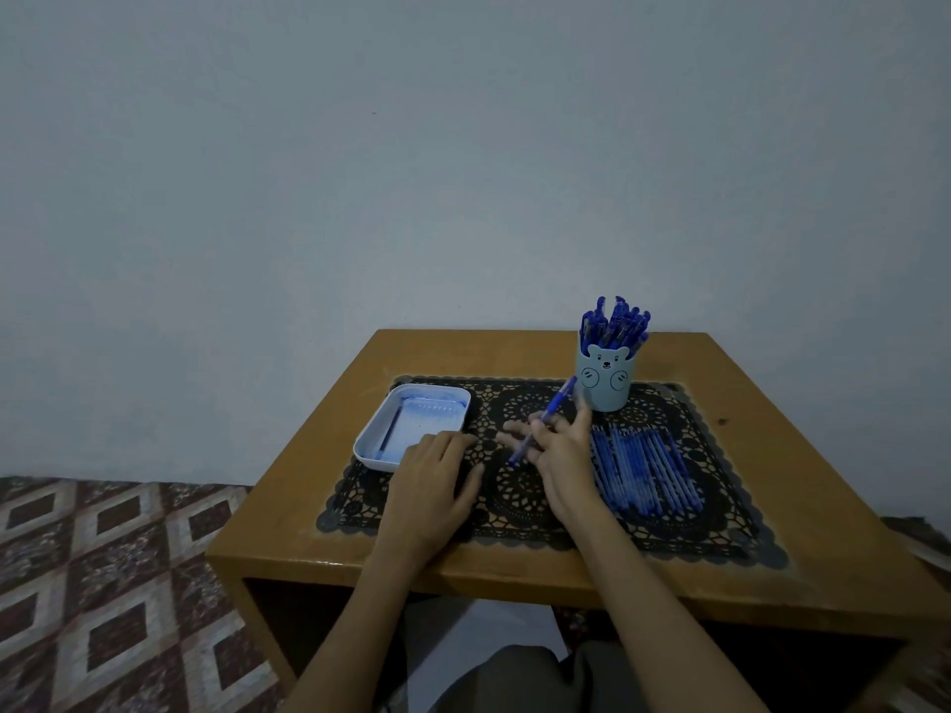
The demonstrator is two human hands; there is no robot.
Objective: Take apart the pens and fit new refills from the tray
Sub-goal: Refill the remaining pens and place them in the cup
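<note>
1. Nearest: grey-clothed lap (pixel 520 676) at the bottom edge, under the front lip of the wooden desk (pixel 319 568). Both bare forearms reach from there onto the top.
2. Far left: patterned floor covering (pixel 103 573), diamond motif, beside the desk.
3. Black lace mat (pixel 520 506) covers most of the desk top.
4. Pale tray (pixel 366 445), rounded corners, at the mat's left end. One thin dark refill (pixel 391 429) lies inside along its left wall. Blue smearing on the tray's floor.
5. Next, left hand (pixel 437 478): palm-down on the mat, fingers relaxed and holding nothing. Fingertips are at the tray's near right corner; cannot tell if they touch it.
6. Then right hand (pixel 561 455), just right of it, mid-mat, gripping a blue pen (pixel 546 419). Pen is tilted, upper end toward the cup, lower end toward the left hand. Several fingers splay leftward. Thumb is motion-blurred, so the exact pinch is unclear.
7. Bear-face cup (pixel 604 383) stands upright at the mat's far edge, behind the right hand, packed with blue pens (pixel 615 324).
8. Row of blue refills (pixel 646 470) lies side by side on the mat, right of the right hand and in front of the cup.
</note>
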